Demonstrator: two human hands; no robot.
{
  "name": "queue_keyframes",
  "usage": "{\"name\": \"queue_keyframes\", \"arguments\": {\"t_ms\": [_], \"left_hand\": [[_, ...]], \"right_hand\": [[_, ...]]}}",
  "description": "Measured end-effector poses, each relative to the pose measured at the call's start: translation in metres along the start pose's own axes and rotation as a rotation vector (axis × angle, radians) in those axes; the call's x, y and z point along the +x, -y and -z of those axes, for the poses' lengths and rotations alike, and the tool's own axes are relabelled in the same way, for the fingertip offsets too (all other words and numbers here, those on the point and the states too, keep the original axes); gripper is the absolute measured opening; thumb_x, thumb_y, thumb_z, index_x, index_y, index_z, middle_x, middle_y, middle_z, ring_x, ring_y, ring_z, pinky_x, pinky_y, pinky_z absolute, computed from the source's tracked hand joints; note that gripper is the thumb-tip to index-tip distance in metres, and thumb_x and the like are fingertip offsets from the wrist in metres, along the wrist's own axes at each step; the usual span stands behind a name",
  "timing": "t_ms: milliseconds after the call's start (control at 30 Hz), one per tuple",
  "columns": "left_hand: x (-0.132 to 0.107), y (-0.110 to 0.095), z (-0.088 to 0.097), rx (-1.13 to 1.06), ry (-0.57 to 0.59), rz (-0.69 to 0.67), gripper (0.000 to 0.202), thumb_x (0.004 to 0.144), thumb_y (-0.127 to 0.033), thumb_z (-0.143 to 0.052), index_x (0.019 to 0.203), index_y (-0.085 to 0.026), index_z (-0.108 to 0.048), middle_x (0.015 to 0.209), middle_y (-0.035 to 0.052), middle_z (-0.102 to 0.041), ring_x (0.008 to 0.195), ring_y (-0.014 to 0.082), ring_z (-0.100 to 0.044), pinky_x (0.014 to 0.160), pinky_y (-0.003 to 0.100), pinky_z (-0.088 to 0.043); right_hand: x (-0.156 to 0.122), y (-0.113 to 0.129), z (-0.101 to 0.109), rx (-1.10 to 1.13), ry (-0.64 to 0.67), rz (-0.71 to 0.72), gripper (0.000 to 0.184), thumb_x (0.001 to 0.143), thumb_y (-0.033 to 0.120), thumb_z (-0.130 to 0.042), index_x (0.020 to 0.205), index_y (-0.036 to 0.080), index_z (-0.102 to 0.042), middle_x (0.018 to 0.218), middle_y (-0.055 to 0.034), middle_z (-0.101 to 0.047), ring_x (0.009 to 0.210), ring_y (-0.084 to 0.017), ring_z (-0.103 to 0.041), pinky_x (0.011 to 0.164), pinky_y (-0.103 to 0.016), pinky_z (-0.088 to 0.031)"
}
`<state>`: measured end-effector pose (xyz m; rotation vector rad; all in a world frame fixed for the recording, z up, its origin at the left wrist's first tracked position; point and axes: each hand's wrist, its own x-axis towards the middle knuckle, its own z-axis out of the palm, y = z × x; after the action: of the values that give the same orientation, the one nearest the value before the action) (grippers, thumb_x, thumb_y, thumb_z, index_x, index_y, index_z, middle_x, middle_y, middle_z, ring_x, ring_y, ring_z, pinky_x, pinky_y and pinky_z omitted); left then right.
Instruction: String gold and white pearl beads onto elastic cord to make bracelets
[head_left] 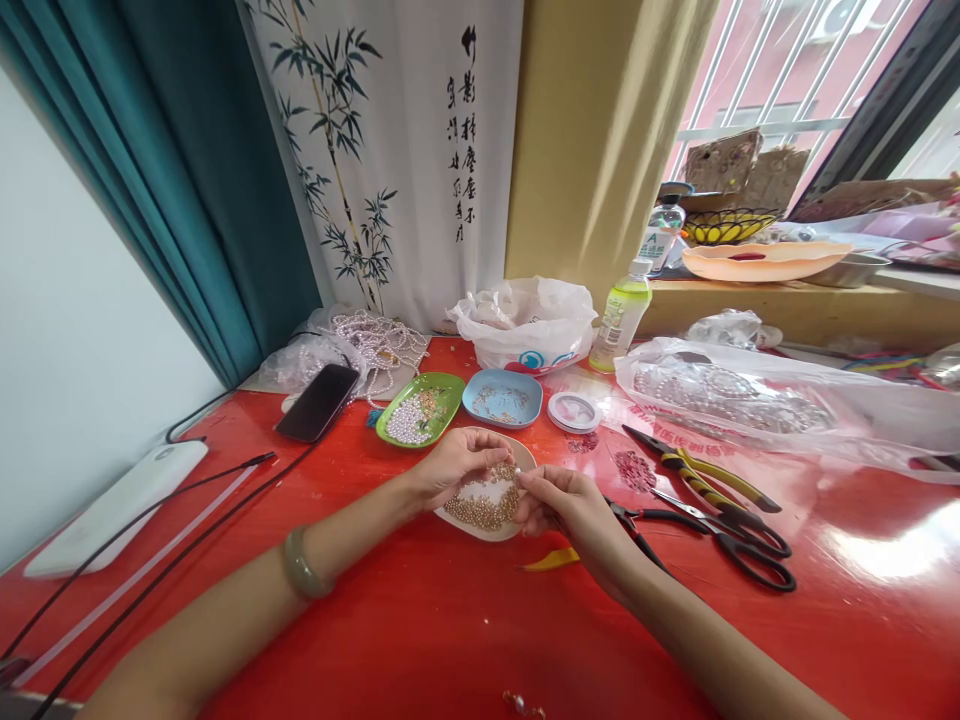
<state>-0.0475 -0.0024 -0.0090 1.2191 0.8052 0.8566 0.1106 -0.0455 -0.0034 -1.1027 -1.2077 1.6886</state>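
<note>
Beads (484, 505), small and gold-coloured, fill a shallow pale dish (491, 532) on the red tabletop (420, 620), directly under both hands. Left hand (454, 462) hovers over the dish's left rim, fingers curled inward with the tips drawn together, apparently pinching something tiny; what it is cannot be resolved. Right hand (566, 510) sits at the dish's right rim, thumb and forefinger pressed together at the tips toward the left hand; the pinched item is too small to identify. Left wrist carries a greenish bangle (302, 567).

A yellow sliver (551, 560) lies on the tabletop just under the right hand. Just right of that hand: black-handled scissors (739, 545), and yellow-handled pliers (701, 475) beyond them. Behind the pale dish: a green dish (420, 407) with pale beads, a blue dish (502, 397) beside it, then a small round white container (574, 411). Left of the green dish lie a dark phone (317, 402) and a heap of pearl strings (375, 345). A white plastic bag (525, 322) and a green-tinted bottle (620, 315) stand at the back. Black cables (187, 520) cross the left tabletop.
</note>
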Motion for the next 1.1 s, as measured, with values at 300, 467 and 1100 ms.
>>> {"name": "queue_keyframes", "arguments": {"t_ms": [300,467,1100], "left_hand": [[0.001,0.000,-0.001,0.032,-0.022,-0.025,0.019,0.062,-0.026,-0.065,0.070,-0.010,-0.059,0.063,-0.0006,-0.054,0.050,0.0030,-0.042,0.048,0.017,-0.031],[0.001,0.000,-0.001,0.057,-0.004,-0.030,0.021,0.062,-0.027,-0.065,0.074,-0.011,-0.057,0.072,0.0031,-0.058,0.062,0.0083,-0.051,0.058,0.020,-0.038],[0.016,-0.023,0.122,1.213,-0.370,-0.049,0.011,0.062,-0.024,-0.057,0.068,-0.019,-0.064,0.077,0.0021,-0.066,0.072,0.0164,-0.058,0.065,0.024,-0.040]], "right_hand": [[0.000,0.000,0.000,0.000,-0.001,0.006,0.024,0.073,0.037,-0.054,0.064,0.014,-0.050,0.054,-0.0011,-0.062,0.042,-0.006,-0.052,0.047,-0.018,-0.040],[0.001,-0.001,0.000,0.022,0.010,0.010,0.026,0.071,0.038,-0.056,0.064,0.014,-0.051,0.056,-0.0008,-0.062,0.044,-0.005,-0.052,0.049,-0.018,-0.040],[0.005,-0.001,0.004,0.010,0.000,0.014,0.028,0.068,0.040,-0.059,0.064,0.015,-0.049,0.055,0.0006,-0.062,0.044,-0.005,-0.052,0.047,-0.016,-0.039]]}}
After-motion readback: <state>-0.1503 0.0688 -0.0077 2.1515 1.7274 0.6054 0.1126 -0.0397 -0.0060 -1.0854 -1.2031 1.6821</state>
